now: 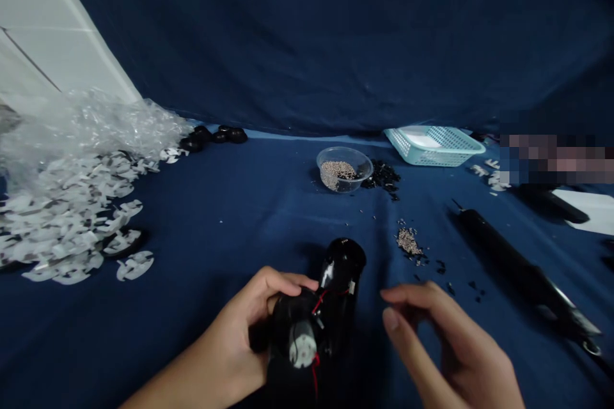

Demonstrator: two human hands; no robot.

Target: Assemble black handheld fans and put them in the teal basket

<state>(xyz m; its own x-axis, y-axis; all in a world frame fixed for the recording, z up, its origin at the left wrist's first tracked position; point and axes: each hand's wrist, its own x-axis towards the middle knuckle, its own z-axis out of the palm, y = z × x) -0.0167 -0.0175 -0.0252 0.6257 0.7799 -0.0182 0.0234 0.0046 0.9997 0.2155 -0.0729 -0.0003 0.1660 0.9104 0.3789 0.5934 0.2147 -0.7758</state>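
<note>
My left hand (240,332) is closed around a black plastic housing (330,307) near the bottom centre. The housing shows a small silver motor (302,344) and red wires (319,303) inside its open end. My right hand (441,345) hovers just right of the housing, fingers loosely curled and apart, with nothing visible in it. A small heap of tiny screws (407,241) lies on the cloth just beyond my right hand.
A clear bowl of screws (344,169) and black bits (384,176) sit mid-table; a light blue basket (434,145) behind. A black electric screwdriver (522,271) lies at right. White flat parts (71,217), plastic wrap (96,124) and black caps (215,135) fill the left. Another person's blurred area is far right.
</note>
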